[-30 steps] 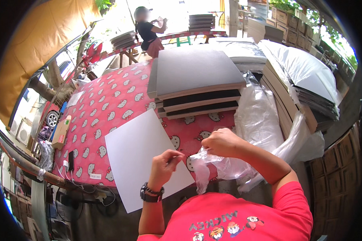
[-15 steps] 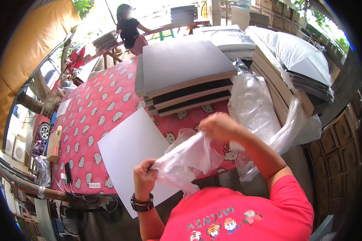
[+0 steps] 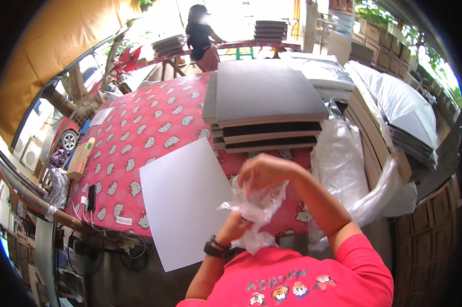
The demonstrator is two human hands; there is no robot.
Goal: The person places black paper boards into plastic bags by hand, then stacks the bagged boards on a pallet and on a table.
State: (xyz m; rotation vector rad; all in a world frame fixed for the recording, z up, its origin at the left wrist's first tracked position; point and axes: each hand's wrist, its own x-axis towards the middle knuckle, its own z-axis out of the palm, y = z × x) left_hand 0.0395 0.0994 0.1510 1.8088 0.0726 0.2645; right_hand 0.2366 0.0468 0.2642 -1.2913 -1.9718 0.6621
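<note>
A crumpled clear plastic bag (image 3: 266,209) is bunched in front of my chest, over the table's near edge. Closed around its lower part is my left hand (image 3: 233,228), with a dark watch and beaded bracelet at the wrist. My right hand (image 3: 264,171) curls down onto the upper part, fingers bent into the film and slightly blurred. Beside the left hand, a large white sheet (image 3: 182,204) lies flat, its near corner hanging past the table edge. Behind the hands stands a stack of dark-topped boards (image 3: 267,94).
A pink patterned cloth (image 3: 154,128) covers the table. Folded clear plastic (image 3: 338,153) and plastic-covered board stacks (image 3: 395,97) stand at the right. A phone (image 3: 91,198) with cables and a cardboard box (image 3: 81,158) lie at the left. Another person (image 3: 200,38) stands at the far table.
The plastic, stretched between my hands before, is now bunched up. My hands have come closer together, and the view has shifted leftward.
</note>
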